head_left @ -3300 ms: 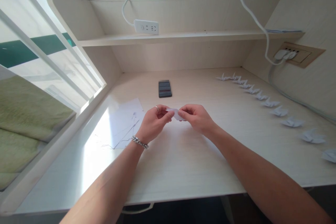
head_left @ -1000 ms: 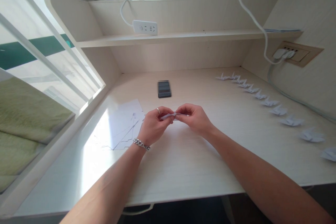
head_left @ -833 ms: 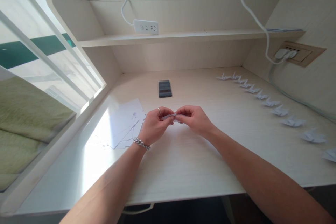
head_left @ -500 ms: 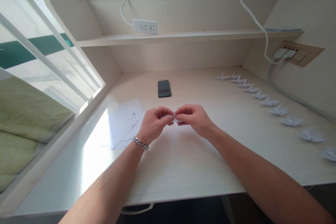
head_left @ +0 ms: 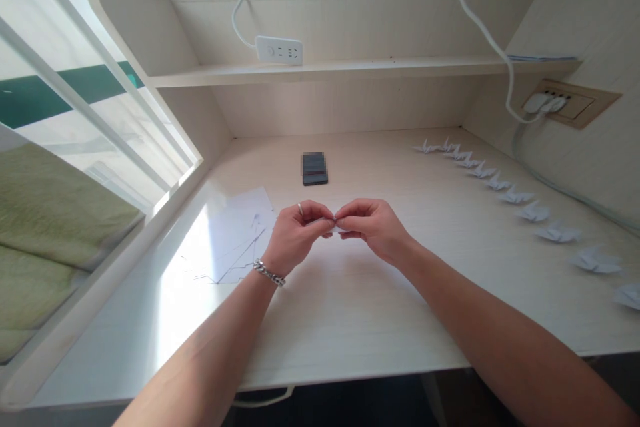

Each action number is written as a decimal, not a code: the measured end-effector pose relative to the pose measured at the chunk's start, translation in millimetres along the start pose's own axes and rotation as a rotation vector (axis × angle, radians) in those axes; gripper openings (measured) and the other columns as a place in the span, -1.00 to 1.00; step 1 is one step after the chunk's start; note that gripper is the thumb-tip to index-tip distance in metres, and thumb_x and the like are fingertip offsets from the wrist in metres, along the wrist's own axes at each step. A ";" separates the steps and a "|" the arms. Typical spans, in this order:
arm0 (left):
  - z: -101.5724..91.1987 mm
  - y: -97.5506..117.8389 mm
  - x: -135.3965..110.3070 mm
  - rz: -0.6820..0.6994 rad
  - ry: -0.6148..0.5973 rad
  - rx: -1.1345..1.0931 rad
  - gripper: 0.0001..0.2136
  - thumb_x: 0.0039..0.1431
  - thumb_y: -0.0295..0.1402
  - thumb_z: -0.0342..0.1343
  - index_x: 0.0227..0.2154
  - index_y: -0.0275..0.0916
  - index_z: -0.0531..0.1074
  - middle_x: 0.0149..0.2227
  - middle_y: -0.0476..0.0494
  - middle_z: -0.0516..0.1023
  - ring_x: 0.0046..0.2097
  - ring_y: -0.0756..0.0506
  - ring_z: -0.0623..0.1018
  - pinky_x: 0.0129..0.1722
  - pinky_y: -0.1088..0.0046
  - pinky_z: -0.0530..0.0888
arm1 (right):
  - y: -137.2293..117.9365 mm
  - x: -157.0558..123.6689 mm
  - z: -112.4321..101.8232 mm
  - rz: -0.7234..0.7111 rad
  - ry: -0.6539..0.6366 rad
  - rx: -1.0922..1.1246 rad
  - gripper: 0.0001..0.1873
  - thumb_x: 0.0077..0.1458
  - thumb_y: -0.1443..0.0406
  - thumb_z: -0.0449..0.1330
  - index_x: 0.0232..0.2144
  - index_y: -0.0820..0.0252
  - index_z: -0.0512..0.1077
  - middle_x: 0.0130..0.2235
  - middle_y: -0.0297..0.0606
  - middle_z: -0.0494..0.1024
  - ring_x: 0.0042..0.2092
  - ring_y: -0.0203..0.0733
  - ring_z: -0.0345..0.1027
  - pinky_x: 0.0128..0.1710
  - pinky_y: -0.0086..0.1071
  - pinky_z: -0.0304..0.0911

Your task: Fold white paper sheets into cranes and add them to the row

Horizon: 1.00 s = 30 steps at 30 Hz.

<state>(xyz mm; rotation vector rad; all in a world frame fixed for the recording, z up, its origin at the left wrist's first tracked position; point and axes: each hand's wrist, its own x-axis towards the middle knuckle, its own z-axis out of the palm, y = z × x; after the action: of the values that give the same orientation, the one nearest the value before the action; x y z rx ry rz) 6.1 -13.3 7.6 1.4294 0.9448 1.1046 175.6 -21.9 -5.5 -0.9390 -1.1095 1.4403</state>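
Observation:
Between my fingertips is a small folded piece of white paper, mostly covered by the fingers. My left hand, with a ring and a chain bracelet, pinches its left side. My right hand pinches the right side, thumb and forefinger pressed together. The tips of both hands meet just above the desk. Left of my left hand lie sheets of white paper, partly in bright sunlight. A dark rectangular object, blurred on top, lies beyond my hands.
Several folded white paper cranes stand in a curved row along the right side of the desk. A power strip rests on the shelf. A white cable runs to the wall socket. White bars border the left.
The fingertips have shifted slightly against each other on the folded paper, the thumbs now closer together. The whole view has moved a little; everything else stays in place.

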 end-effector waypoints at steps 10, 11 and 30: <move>-3.6 -4.4 -0.2 0.008 -0.048 0.121 -0.95 -0.02 -0.43 0.25 -0.44 -0.28 0.54 -0.45 -0.08 0.57 -0.37 -0.03 0.54 -0.30 0.44 0.48 | -2.8 -0.9 -1.1 0.067 -0.017 -0.016 -0.79 -0.19 0.22 0.42 -0.47 0.23 0.58 -0.43 -0.26 0.58 -0.36 -0.20 0.49 -0.34 -0.33 0.39; -3.7 -4.5 -0.1 0.007 -0.050 0.118 -0.94 -0.02 -0.42 0.25 -0.43 -0.28 0.54 -0.45 -0.08 0.57 -0.36 -0.04 0.55 -0.30 0.43 0.49 | -2.3 -0.6 -1.2 0.064 -0.011 -0.028 -0.79 -0.19 0.23 0.42 -0.47 0.23 0.58 -0.43 -0.26 0.58 -0.37 -0.21 0.49 -0.33 -0.33 0.39; -2.7 -11.0 4.2 -0.012 -0.030 -0.016 -0.82 0.00 -0.33 0.28 -0.34 -0.32 0.52 -0.40 -0.13 0.60 -0.35 -0.05 0.57 -0.30 0.39 0.52 | 2.4 2.4 2.8 -0.102 0.076 -0.202 -0.82 -0.17 0.26 0.38 -0.46 0.23 0.56 -0.45 -0.28 0.58 -0.38 -0.21 0.47 -0.36 -0.31 0.41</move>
<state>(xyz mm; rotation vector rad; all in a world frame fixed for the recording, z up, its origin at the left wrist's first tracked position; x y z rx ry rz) 4.8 -7.0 -2.7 1.4216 0.9208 1.0770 171.9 -20.0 -7.1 -1.0544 -1.2439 1.2168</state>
